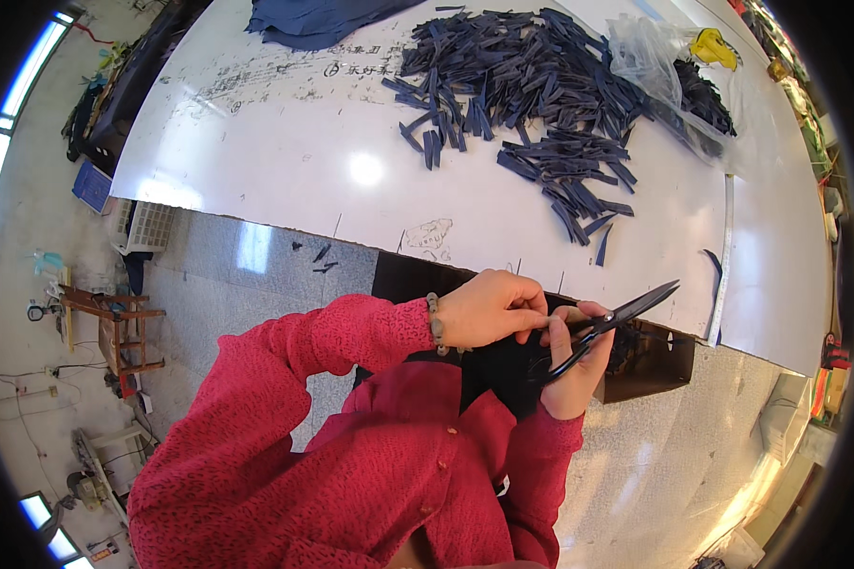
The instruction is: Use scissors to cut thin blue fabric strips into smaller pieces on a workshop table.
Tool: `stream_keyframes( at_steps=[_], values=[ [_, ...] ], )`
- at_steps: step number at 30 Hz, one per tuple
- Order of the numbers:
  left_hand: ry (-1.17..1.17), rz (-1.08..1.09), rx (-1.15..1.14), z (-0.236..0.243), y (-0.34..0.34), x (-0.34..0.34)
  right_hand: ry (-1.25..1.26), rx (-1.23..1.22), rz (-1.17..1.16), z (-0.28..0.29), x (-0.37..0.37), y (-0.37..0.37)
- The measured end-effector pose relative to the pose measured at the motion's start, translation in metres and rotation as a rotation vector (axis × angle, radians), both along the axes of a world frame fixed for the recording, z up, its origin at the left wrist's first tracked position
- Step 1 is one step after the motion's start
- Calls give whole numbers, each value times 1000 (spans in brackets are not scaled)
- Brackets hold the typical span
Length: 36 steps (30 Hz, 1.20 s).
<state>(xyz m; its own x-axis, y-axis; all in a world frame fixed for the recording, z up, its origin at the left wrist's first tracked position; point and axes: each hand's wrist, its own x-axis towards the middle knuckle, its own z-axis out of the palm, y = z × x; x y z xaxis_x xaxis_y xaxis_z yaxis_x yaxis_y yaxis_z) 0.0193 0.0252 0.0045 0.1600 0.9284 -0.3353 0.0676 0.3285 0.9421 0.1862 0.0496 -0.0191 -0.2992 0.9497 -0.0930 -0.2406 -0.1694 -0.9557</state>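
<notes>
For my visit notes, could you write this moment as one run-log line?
left hand: pinched, beside right hand | left grip contents: unclear | right hand: holding black scissors | white table: piled dark-blue strips

The scissors (643, 303) had metal blades with a dull sheen. The strips (531, 76) looked like matt cloth, the bag (647, 52) thin, crinkled, glossy clear plastic. The worktop (294, 166) was smooth and glossy, the stool (109, 303) wooden, the shirt (237, 446) textured cloth, and the floor (213, 256) polished and shiny.
</notes>
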Motion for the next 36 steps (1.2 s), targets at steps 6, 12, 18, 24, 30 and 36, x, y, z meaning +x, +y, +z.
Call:
stream_keyframes(
  at_steps=[6, 12, 18, 24, 30, 36],
  values=[
    [-100, 48, -83, -1, -5, -2, 5, -17, 36, 5, 0, 0],
    [-47, 51, -91, -2, -7, -21, -105, 34, -70, 5, 2, 6],
    [137, 105, -60, -1, -2, -47, -178, 63, -153, 0, -3, 21],
    [374, 139, 90, -16, 6, -42, -305, 25, -185, -1, 2, 20],
    [382, 169, 93, -18, 3, -44, -84, -132, 53, -19, 24, -10],
    [385, 148, 80, -17, 4, -45, 6, -440, 386, -23, 22, -39]
  ],
)
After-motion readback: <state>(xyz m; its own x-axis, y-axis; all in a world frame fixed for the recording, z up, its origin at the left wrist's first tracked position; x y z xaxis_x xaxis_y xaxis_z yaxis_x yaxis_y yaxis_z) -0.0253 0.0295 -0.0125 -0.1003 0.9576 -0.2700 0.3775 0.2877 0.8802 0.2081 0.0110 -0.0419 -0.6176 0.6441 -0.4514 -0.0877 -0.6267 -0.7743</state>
